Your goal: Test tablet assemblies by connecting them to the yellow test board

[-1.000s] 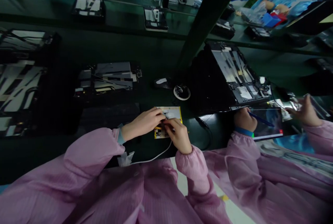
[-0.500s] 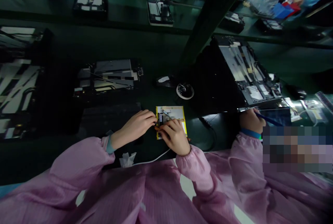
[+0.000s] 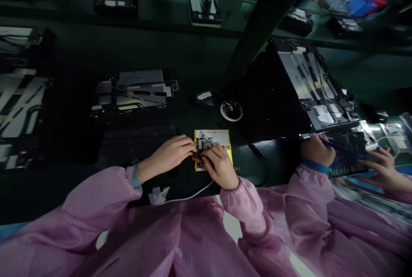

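A flat white rectangular pack with yellow edges (image 3: 226,139), like a tablet battery, lies on the dark bench in front of me. My left hand (image 3: 175,151) reaches its left edge with thumb and fingertips pinched together; what they grip is hidden. Bent over the pack's lower right, my right hand (image 3: 221,166) has thumb and fingers closed by a small orange flex strip (image 3: 196,159). This strip lies between the fingertips of both hands. A thin pale strip (image 3: 207,139) runs slantwise across the pack toward my right fingers; its kind is unclear.
Behind the pack are a round white-rimmed dish (image 3: 231,111) and a black mouse-like object (image 3: 206,98). Stacks of dark device frames stand left (image 3: 141,92) and right (image 3: 317,81). A slanted dark post (image 3: 257,32) rises behind. A co-worker's hand (image 3: 318,150) is at right; a white cable (image 3: 189,199) runs nearby.
The view has shifted slightly. Both my hands stay at the pack, with the orange strip showing a little more. At right, a co-worker's second hand and a dark panel now show.
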The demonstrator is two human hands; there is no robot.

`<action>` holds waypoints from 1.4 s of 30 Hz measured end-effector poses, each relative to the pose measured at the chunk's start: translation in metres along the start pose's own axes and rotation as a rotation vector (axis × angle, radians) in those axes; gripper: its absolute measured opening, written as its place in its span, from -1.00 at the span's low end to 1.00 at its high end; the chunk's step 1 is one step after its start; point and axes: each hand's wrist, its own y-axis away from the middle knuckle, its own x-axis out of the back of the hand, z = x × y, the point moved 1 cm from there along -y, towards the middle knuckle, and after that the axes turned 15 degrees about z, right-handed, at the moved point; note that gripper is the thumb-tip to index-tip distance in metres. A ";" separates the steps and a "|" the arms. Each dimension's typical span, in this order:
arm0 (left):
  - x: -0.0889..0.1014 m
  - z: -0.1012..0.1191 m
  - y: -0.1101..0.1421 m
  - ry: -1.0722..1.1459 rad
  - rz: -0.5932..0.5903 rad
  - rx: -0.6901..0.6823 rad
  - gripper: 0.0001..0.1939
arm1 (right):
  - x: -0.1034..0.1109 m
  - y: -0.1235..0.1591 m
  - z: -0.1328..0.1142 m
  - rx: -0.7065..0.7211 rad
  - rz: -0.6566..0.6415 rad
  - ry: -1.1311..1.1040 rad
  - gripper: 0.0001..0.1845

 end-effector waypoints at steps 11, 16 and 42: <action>-0.002 0.008 -0.001 -0.073 0.024 0.049 -0.86 | -0.002 0.005 0.004 0.081 0.015 0.058 -0.70; -0.004 0.007 0.001 -0.036 0.020 0.100 -0.87 | -0.004 0.007 0.007 0.084 0.023 0.038 -0.69; -0.006 0.005 0.001 -0.004 0.034 0.138 -0.89 | -0.007 0.011 0.011 0.064 0.040 0.030 -0.72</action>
